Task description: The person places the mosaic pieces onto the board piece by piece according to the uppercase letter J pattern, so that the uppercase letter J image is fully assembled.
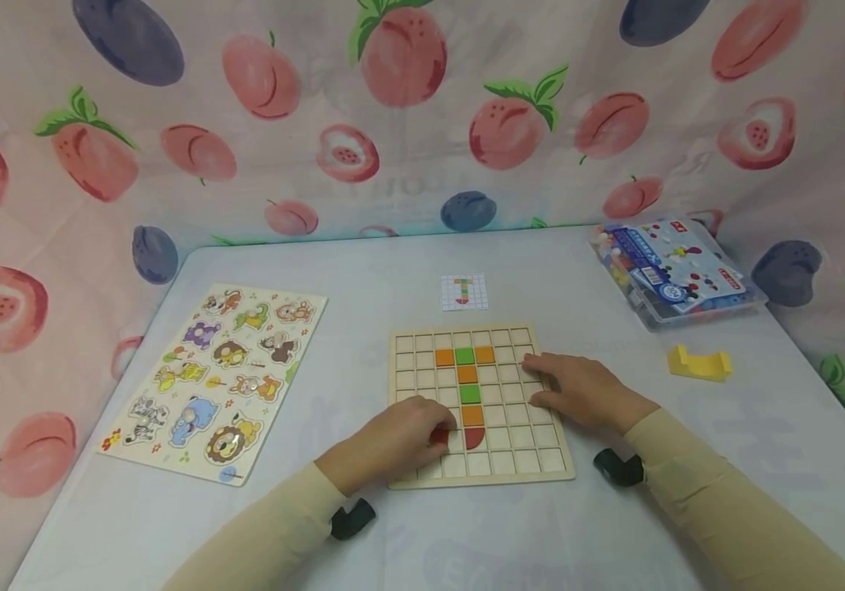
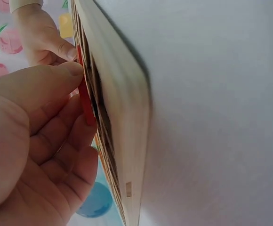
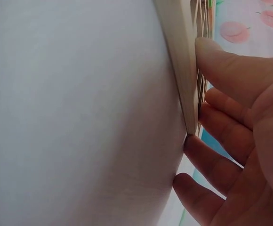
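Observation:
A wooden grid board (image 1: pixel 525 461) lies on the table before me. Orange and green square tiles form a T-like column on it, and a red quarter-round tile (image 1: pixel 475 437) sits at the column's lower end. Over the cell just left of that tile, my left hand (image 1: pixel 403 435) pinches another red tile (image 2: pixel 85 96) between thumb and fingers, against the board's face; its full outline is covered by the fingers. My right hand (image 1: pixel 577 387) rests at the board's right edge, thumb and some fingertips on its top, other fingertips beside the rim and on the table.
A small pattern card (image 1: pixel 465 292) lies behind the board. To the left is an animal puzzle board (image 1: pixel 245 419). At the back right stands a clear plastic box (image 1: pixel 688 267) with colourful contents, and a yellow block-like piece (image 1: pixel 700 364) sits in front of it.

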Demonstrator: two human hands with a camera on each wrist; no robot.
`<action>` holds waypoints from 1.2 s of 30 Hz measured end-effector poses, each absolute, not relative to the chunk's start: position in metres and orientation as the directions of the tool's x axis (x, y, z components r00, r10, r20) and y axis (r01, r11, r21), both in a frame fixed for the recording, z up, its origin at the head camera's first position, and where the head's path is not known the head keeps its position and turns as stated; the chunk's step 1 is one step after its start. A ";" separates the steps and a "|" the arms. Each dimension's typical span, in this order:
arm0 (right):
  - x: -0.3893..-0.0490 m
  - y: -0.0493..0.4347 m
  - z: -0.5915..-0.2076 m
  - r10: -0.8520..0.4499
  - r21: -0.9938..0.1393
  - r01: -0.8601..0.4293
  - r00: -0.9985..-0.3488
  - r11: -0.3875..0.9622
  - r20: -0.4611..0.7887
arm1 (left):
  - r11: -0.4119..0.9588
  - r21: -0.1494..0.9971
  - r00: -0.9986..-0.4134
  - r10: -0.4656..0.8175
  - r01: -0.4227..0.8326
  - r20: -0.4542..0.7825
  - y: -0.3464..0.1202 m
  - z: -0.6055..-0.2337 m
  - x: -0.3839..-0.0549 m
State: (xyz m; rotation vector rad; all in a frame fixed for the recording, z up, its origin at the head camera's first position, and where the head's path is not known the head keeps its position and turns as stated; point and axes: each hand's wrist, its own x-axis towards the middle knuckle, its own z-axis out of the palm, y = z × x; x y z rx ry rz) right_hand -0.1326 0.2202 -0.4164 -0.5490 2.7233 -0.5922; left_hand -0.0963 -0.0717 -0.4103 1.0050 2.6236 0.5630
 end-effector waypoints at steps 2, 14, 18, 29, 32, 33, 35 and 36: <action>-0.132 0.220 -0.416 -0.418 -0.450 -0.291 -0.883 0.844 -0.212 | 0.686 0.448 -0.722 0.681 0.574 -0.118 -0.071 -0.411 -0.096; -0.132 0.221 -0.417 -0.427 -0.451 -0.306 -0.882 0.839 -0.197 | 0.674 0.433 -0.713 0.694 0.598 -0.095 -0.068 -0.412 -0.095; -0.132 0.221 -0.416 -0.426 -0.453 -0.302 -0.882 0.839 -0.203 | 0.675 0.433 -0.714 0.694 0.597 -0.098 -0.068 -0.411 -0.095; -0.132 0.220 -0.415 -0.426 -0.446 -0.304 -0.882 0.841 -0.202 | 0.671 0.437 -0.702 0.702 0.599 -0.116 -0.067 -0.410 -0.097; -0.132 0.220 -0.415 -0.426 -0.445 -0.304 -0.881 0.842 -0.205 | 0.669 0.441 -0.700 0.704 0.598 -0.118 -0.068 -0.410 -0.097; -0.132 0.220 -0.416 -0.426 -0.445 -0.304 -0.881 0.842 -0.205 | 0.670 0.442 -0.701 0.703 0.596 -0.120 -0.067 -0.409 -0.097; -0.132 0.221 -0.416 -0.430 -0.443 -0.310 -0.880 0.841 -0.201 | 0.676 0.440 -0.704 0.699 0.592 -0.126 -0.067 -0.409 -0.096; -0.132 0.221 -0.416 -0.433 -0.443 -0.315 -0.880 0.839 -0.196 | 0.679 0.439 -0.707 0.696 0.589 -0.128 -0.067 -0.409 -0.096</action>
